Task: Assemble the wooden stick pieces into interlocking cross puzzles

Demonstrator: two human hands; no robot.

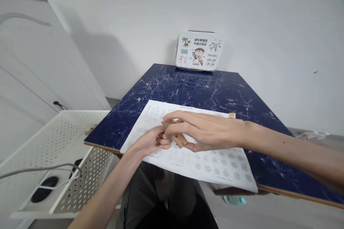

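A: Where do the hands sit?

B: They meet over the near edge of the worktop (215, 89). The left hand (150, 143) has its fingers curled tight on the near end of a small wooden piece (179, 139). The right hand (212, 132) lies across it from the far side, fingers stretched long and thumb tucked under, pinching the same piece.

A: So the piece is between them?

B: Yes, held by both, just above a white printed sheet (204, 164) that overhangs the worktop's front edge. Another small wooden bit (232, 115) peeks out beyond the right wrist.

A: And farther out?

B: A cartoon-printed box (199, 50) stands at the far edge against the wall. To the left is a white perforated cart (67, 132), with a grey cable (40, 169) and a dark mouse (44, 189) inside.
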